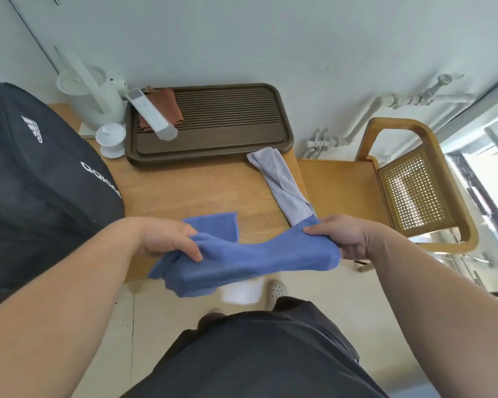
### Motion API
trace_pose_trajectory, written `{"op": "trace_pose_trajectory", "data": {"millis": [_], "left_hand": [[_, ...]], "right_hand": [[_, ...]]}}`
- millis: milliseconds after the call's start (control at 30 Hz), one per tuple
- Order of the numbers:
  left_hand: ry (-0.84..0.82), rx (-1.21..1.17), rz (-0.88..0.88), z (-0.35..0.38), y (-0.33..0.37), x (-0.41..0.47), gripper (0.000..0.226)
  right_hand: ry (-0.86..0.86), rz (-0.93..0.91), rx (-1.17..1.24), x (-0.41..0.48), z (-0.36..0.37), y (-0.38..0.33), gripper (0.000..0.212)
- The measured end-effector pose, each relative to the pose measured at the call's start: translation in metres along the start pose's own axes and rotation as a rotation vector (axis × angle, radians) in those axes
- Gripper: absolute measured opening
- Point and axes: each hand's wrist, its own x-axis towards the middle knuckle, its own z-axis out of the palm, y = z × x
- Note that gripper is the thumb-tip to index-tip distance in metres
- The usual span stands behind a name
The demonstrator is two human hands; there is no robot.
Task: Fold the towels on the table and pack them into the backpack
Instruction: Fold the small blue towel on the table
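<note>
Blue towel (242, 259) is held in the air over the near edge of the table (184, 191), stretched between both hands and sagging in the middle. A flat blue flap behind the left hand seems to lie on the table top.

Left hand (167, 239) is closed round the bunched left end, fingers curled over the cloth. Right hand (342, 239) is closed on the right end, thumb on top, cloth pinched.

Handling, judged: the towel is soft, limp and light, with a terry-like nap. It is not slippery and not fragile. No shape is kept unless it is laid flat. Corners or a short edge are best taken, since bunched grips as shown give crooked folds.

Grey towel (282, 185) lies loosely rolled lengthwise along the right table edge, its near end touching or tucked behind the blue one; which cannot be told. The same soft, limp handling is expected.

Backpack (41, 182), of black woven fabric with white lettering, stands at the left end of the table. Its opening is not seen.

The table is light wood with a smooth top. At the back a dark brown slatted tray (213, 156) is seen, carrying a rust cloth (167, 107) and a white bar-shaped object (151, 114). A white kettle (95, 96) and a white lidded cup (110, 139) stand to the tray's left.

A wooden chair with cane back (414, 191) stands to the right of the table.
</note>
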Motion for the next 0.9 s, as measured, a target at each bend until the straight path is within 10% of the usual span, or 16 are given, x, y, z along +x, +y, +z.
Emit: {"op": "trace_pose_trajectory", "data": {"millis": [167, 433, 900], "left_hand": [[0.009, -0.101, -0.046, -0.006, -0.001, 0.009, 0.041], [0.682, -0.258, 0.119, -0.013, 0.016, 0.08, 0.017], [0.957, -0.176, -0.127, -0.065, 0.043, 0.145, 0.031]], "right_hand": [[0.042, -0.015, 0.033, 0.007, -0.005, -0.008, 0.015], [0.414, -0.242, 0.075, 0.081, -0.022, -0.032, 0.016], [0.436, -0.305, -0.217, 0.175, -0.056, -0.084, 0.027]]}}
